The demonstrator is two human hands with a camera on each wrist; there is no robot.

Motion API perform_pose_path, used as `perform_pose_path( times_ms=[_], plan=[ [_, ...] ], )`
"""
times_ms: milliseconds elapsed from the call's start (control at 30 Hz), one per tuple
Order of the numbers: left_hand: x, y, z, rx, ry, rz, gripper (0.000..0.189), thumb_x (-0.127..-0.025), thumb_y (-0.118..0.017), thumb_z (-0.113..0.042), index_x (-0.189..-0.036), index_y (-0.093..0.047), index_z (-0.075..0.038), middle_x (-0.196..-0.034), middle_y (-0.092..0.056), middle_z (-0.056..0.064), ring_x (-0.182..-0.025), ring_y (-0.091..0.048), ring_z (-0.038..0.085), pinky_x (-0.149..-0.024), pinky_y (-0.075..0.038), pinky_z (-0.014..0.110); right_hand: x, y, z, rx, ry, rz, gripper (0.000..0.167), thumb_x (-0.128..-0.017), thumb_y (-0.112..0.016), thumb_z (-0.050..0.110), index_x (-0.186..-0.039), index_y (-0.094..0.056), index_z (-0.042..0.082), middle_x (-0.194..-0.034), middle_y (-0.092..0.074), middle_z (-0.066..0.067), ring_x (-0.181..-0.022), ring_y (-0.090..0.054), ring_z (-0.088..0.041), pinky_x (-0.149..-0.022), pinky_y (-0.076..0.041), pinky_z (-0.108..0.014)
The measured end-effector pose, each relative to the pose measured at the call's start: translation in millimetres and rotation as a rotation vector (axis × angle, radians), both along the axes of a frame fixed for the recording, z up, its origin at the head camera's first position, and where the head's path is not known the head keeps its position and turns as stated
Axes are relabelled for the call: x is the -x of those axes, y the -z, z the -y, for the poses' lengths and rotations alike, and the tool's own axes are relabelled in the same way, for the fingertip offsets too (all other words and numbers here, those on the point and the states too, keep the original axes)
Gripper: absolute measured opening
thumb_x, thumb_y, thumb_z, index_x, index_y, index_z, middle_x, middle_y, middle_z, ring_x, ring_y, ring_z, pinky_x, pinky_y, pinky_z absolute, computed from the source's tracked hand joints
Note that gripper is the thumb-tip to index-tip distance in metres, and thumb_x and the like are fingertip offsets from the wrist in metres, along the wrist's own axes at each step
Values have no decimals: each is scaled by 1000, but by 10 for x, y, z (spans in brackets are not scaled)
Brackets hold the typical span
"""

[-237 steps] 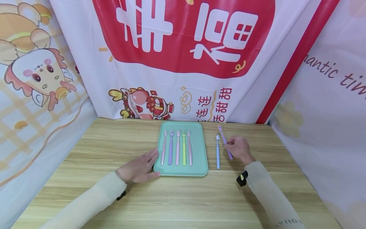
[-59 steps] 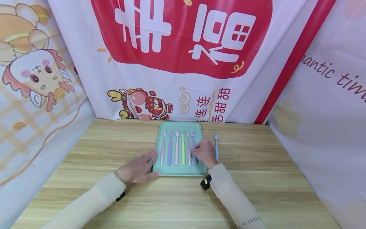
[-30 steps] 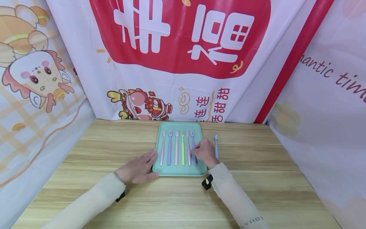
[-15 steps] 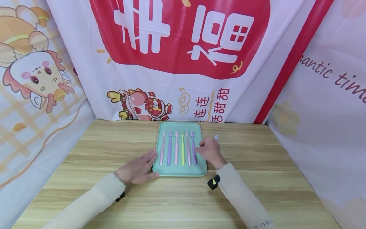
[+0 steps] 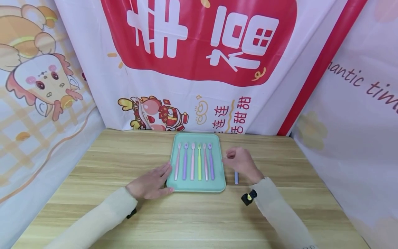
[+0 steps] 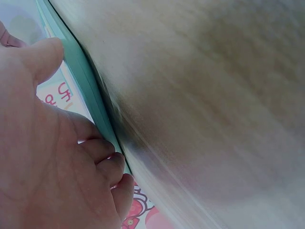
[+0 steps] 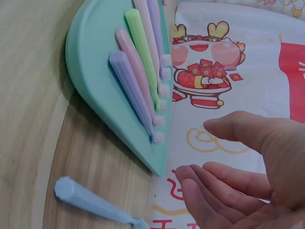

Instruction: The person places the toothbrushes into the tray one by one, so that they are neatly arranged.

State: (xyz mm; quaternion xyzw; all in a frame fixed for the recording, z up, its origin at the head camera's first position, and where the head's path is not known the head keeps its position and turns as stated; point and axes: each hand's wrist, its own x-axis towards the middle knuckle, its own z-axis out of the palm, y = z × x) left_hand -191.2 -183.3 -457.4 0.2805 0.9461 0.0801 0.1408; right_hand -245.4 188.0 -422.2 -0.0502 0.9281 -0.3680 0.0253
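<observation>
A mint-green tray (image 5: pixel 196 186) bears several toothbrushes side by side, heads to the back: pink, purple and one yellow-green (image 5: pixel 199 162). The rightmost is a purple toothbrush (image 5: pixel 212 162). Against the tray's left edge rests my left hand (image 5: pixel 150 182), its fingers along the rim and the thumb at the front corner. A blue toothbrush (image 5: pixel 236 178) lies on the table right of the tray, its upper part hidden in the head view by my right hand (image 5: pixel 243 162). That hand hovers with thumb and fingers apart; the right wrist view shows nothing between them, and the blue toothbrush (image 7: pixel 93 200) whole.
The wood-grain table (image 5: pixel 192 221) spreads in front of and on both sides of the tray. A printed white and red cloth (image 5: pixel 199 76) hangs directly behind the table's back edge. Patterned cloths stand at the left and right sides.
Earlier my right hand held the purple toothbrush off the tray, then set it down at the row's right end. It has released it and moved right, over the blue toothbrush. The left hand stayed put.
</observation>
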Motion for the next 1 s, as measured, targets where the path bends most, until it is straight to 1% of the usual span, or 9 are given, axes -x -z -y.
perform_pose_path(
  times_ms=[100, 333, 533, 633, 867, 1000],
  plan=[
    [-1, -7, -2, -2, -1, 4, 91, -107, -51, -58, -166, -22, 5, -177, -14, 23, -164, -20, 40, -132, -26, 58, 14, -1, -125, -19, -14, -12, 49, -93, -78, 24, -134, -68, -1, -127, -75, -15, -118, -72, -29, -99, -62, -42],
    [-6, -22, -3, -3, 3, 1, 91, -107, -51, -57, -165, -22, 6, -176, -13, 24, -164, -20, 40, -132, -25, 58, -1, 12, -378, -73, -8, -42, 38, -93, -80, 23, -124, -73, 2, -121, -76, -15, -112, -72, -29, -96, -63, -44],
    [-7, -35, -6, -5, 1, 7, 91, -107, -51, -57, -165, -21, 6, -177, -13, 24, -164, -20, 40, -132, -25, 58, -14, 45, -486, -75, 8, -26, 40, -95, -80, 23, -126, -72, -1, -123, -76, -17, -113, -72, -30, -97, -63, -45],
    [-6, -40, -7, -4, -1, 11, 91, -107, -52, -57, -166, -21, 5, -177, -13, 24, -164, -20, 40, -132, -25, 58, -8, 88, -511, -77, 13, -10, 38, -94, -80, 20, -125, -72, -2, -120, -76, -17, -111, -73, -30, -97, -62, -45],
    [0, -44, -11, -2, -1, 7, 91, -107, -52, -57, -165, -21, 5, -177, -14, 24, -164, -20, 40, -132, -25, 59, 4, 267, -556, -81, 24, 3, 29, -94, -80, 19, -118, -75, 4, -114, -78, -12, -106, -72, -25, -93, -63, -42],
    [6, -37, -9, -6, -2, 4, 91, -107, -52, -57, -165, -22, 5, -176, -14, 24, -164, -21, 40, -131, -26, 59, 6, 336, -553, -71, 24, 11, 24, -95, -80, 19, -114, -76, 6, -111, -78, -9, -102, -72, -23, -91, -62, -41]
  ],
)
